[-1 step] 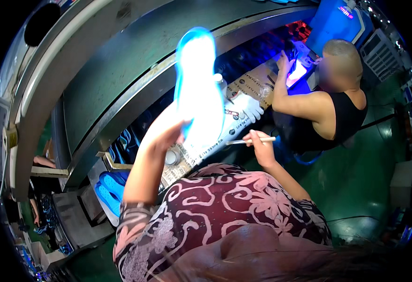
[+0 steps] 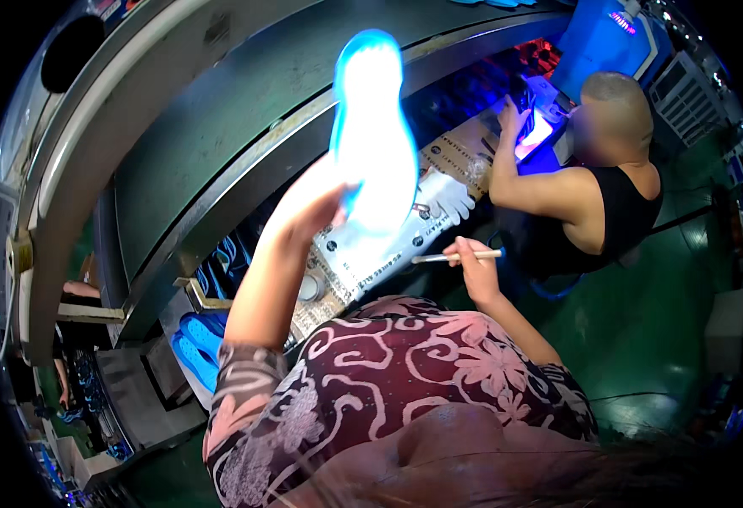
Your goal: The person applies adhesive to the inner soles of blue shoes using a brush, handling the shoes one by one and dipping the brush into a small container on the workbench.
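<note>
My left hand [image 2: 316,199] grips a shoe sole [image 2: 377,140] by its lower left edge. The sole is long, overexposed white with a blue rim, and stands out over the covered bench. Its surface detail is lost in the glare. Off to the right, my right hand [image 2: 476,267] pinches a thin brush [image 2: 435,258] with a pale handle. The brush tip points left and is apart from the sole. Below the sole is a bench strip [image 2: 363,262] covered in printed paper. On it, near my left forearm, sits a small round white pot [image 2: 310,288].
A white glove [image 2: 449,198] lies on the bench right of the sole. Beyond the bench runs a metal-edged conveyor [image 2: 219,118]. Blue shoes [image 2: 199,339] lie at the lower left. A co-worker [image 2: 579,190] sits close on the right, hands near a lit box [image 2: 534,135].
The sole and my left hand have shifted slightly right and farther from me. My right hand with the brush has moved a little to the right.
</note>
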A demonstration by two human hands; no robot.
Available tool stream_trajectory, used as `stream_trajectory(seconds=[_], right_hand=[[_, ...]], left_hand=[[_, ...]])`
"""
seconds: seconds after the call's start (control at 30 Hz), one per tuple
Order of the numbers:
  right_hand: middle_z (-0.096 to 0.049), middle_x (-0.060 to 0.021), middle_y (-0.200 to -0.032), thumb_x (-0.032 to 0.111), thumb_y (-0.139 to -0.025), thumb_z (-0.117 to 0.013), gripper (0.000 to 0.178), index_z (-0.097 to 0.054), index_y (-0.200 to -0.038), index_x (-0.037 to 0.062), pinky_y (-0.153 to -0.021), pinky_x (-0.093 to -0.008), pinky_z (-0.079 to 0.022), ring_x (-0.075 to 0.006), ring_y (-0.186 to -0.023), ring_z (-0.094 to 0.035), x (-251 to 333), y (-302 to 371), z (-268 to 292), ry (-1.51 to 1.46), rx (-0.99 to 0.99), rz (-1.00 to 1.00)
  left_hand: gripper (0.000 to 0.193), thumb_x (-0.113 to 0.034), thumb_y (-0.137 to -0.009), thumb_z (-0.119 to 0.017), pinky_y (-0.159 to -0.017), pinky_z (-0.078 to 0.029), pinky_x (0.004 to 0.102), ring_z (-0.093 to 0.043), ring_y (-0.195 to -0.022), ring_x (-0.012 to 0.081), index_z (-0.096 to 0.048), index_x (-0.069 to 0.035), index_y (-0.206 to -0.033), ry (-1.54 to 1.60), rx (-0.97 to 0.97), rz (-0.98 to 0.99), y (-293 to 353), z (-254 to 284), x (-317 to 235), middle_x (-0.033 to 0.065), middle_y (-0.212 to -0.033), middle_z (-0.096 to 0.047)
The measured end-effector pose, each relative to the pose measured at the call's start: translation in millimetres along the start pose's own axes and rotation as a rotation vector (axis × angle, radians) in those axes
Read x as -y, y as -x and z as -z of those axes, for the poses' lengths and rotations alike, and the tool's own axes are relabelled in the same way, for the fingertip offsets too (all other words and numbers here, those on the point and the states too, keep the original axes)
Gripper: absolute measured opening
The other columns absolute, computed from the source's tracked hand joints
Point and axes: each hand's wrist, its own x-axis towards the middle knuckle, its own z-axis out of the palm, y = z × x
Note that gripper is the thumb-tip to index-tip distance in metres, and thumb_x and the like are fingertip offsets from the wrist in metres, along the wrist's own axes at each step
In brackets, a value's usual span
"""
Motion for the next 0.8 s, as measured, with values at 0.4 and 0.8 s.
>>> stream_trajectory(seconds=[0.4, 0.8], right_hand=[[-0.057, -0.0038, -0.065, 0.024, -0.093, -0.048, 0.034, -0.061, -0.074, -0.001, -0.057, -0.0217, -0.04, -0.0089, -0.059, -0.049, 1.8, -22.4, -6.9, -0.087, 0.038, 0.038], [-0.055, -0.0053, -0.072, 0.024, -0.094, -0.044, 0.032, -0.059, -0.08, -0.0006, -0.064, -0.0239, -0.037, -0.0109, -0.064, -0.048, -23.5, -36.8, -44.5, -0.138, 0.315, -0.028]], left_hand=[[0.057, -0.027, -0.083, -0.063, -0.074, -0.049, 0.0289, -0.059, -0.079, 0.0199, -0.037, -0.004, -0.129, -0.129, -0.164, -0.315, -3.3, 16.2, 4.6, 0.0113, -0.089, -0.057], [0.032, -0.017, -0.073, -0.061, -0.059, -0.047, 0.0345, -0.06, -0.062, 0.0259, -0.056, -0.001, -0.1, -0.77, -1.337, 0.283, 377.0, 84.5, 284.6, 0.0133, -0.069, -0.061]])
